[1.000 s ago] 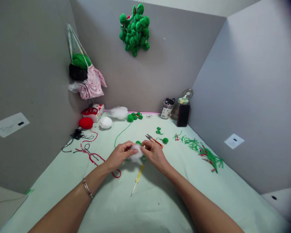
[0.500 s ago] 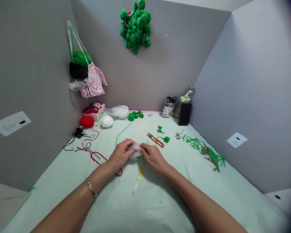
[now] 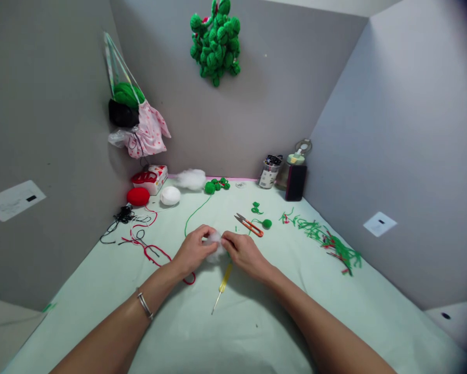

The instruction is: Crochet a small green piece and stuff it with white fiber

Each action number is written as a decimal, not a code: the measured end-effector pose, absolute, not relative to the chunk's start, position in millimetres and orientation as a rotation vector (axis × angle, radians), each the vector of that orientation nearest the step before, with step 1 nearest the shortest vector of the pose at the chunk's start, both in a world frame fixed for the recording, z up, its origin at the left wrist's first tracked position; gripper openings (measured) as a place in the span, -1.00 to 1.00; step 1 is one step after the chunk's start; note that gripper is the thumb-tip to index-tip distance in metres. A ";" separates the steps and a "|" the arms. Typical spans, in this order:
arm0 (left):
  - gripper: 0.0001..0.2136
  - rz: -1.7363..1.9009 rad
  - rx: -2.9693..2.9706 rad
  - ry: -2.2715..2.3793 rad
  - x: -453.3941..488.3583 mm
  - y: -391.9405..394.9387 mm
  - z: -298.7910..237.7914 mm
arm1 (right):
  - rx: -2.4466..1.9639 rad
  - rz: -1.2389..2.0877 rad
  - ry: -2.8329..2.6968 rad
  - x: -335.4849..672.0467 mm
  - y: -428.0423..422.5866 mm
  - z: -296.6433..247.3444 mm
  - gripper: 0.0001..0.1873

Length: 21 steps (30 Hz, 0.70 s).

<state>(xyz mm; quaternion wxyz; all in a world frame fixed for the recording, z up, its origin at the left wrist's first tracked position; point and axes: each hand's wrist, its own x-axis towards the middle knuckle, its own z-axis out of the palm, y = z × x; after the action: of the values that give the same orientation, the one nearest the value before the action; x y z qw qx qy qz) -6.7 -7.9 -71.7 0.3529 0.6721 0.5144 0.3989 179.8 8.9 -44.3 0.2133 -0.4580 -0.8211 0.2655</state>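
Observation:
Between my two hands is a loose tuft of white stuffing fibre (image 3: 215,252). My left hand (image 3: 194,251) pinches it from the left with thumb and fingers. From the right, the closed fingertips of my right hand (image 3: 242,251) meet its edge; a bit of green shows under them, too small to make out. Just below lies a crochet hook with a yellow handle (image 3: 225,277), its metal tip towards me. Orange-handled thread snips (image 3: 250,225) rest beyond my right hand, beside a small green crocheted ball (image 3: 266,224).
Red yarn (image 3: 138,196), a white yarn ball (image 3: 170,196) and tangled black cord (image 3: 124,214) lie at the left. More stuffing (image 3: 191,179) and green crocheted pieces (image 3: 216,186) sit at the back. Green yarn scraps (image 3: 329,241) spread right, near a dark phone (image 3: 296,183).
The stuffing between my hands looks more drawn together, and my left fingers have shifted slightly on it. The whole view has moved a little; the things on the table stay put.

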 end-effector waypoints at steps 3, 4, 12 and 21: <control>-0.78 1.045 1.726 1.399 -3.0 -10.3 -72.9 | -1.251 0.756 -2.271 177.8 7.3 -45.7 -0.79; -0.80 1.058 1.718 1.420 -1.9 -11.4 -72.7 | -1.240 0.763 -2.268 176.8 6.8 -46.2 -0.79; -0.84 1.194 1.573 1.384 -2.7 -10.4 -64.4 | -1.110 0.842 -2.210 173.6 1.8 -39.7 -0.81; -0.74 1.283 1.343 1.263 0.2 -6.9 -64.5 | -0.993 0.971 -2.143 175.0 5.0 -40.2 -0.94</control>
<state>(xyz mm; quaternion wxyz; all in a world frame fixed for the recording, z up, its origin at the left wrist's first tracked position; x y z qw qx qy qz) 0.2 -6.9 -64.5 0.4327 0.5390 0.5070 0.5149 175.0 5.0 -40.2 0.2899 -0.3721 -0.8031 0.3640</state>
